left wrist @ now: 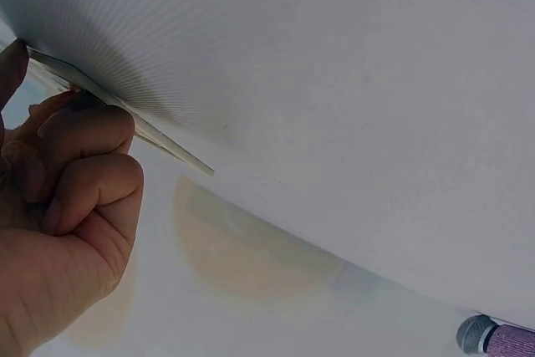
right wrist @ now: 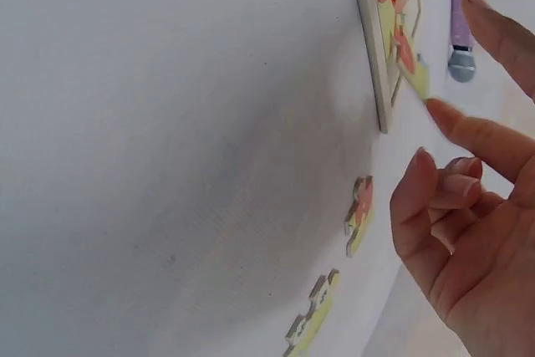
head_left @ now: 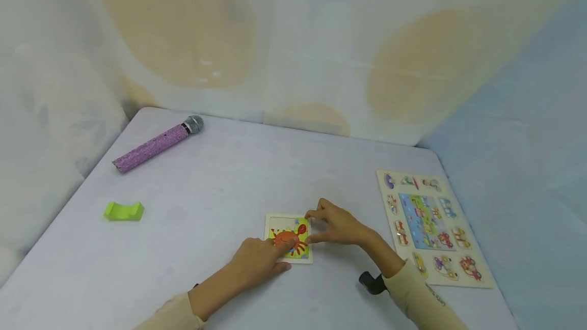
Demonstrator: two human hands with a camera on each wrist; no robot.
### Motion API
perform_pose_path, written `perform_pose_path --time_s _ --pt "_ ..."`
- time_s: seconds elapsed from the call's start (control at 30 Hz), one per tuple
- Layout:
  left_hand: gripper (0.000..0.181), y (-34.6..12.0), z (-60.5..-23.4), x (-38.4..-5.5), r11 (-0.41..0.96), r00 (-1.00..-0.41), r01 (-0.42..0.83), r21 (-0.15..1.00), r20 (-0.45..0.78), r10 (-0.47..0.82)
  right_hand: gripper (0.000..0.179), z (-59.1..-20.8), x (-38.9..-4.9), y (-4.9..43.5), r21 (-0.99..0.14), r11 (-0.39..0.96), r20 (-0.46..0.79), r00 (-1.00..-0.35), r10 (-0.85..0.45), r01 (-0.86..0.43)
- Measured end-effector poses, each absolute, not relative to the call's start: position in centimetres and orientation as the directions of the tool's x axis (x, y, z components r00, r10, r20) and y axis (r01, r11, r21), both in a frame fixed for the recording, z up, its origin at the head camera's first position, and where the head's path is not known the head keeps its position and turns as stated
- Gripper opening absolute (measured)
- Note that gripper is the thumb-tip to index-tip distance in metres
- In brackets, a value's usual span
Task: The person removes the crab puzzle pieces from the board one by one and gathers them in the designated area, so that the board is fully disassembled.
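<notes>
A small square crab jigsaw puzzle (head_left: 273, 220) lies in its wooden frame between the hands. My left hand (head_left: 260, 261) presses the crab with an outstretched index finger. Its thumb lies by the frame's near edge, and the left wrist view shows the other fingers (left wrist: 92, 135) folded. My right hand (head_left: 337, 225) is at the frame's right side, thumb and index finger spread. In the right wrist view, one of its fingertips touches a tilted puzzle piece (right wrist: 415, 73) at the frame. Two loose puzzle pieces, one with red (right wrist: 359, 211) and one mostly yellow (right wrist: 313, 315), lie on the table below this hand.
A large wooden picture board (head_left: 458, 276) lies at the right. A purple microphone (head_left: 153, 149) rests at the back left, with a bright green notched block (head_left: 123, 212) nearer. Beside the right sleeve is a black object (head_left: 372, 283), partly covered. Curtains surround the table.
</notes>
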State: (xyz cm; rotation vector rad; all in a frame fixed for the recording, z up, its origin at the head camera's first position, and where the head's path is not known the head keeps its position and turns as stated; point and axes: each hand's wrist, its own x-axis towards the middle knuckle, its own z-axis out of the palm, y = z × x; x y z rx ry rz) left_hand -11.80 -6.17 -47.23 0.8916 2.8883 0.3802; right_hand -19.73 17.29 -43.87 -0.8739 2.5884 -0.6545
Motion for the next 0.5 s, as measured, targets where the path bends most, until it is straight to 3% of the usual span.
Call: perform_pose_path --time_s 0.17,0.5 --pt "0.050 -6.1 -46.8 -11.8 0.804 -0.829 0.531 0.269 -0.035 0.559 0.037 -44.1 -19.7 17.1 -0.483 0.717 -0.084 -0.789 -0.609 -0.503" --pt "0.049 -6.0 -46.8 -11.6 0.809 -0.836 0.522 0.269 -0.024 0.548 0.043 -45.3 -19.2 17.0 -0.381 0.777 -0.047 -0.829 -0.558 -0.501"
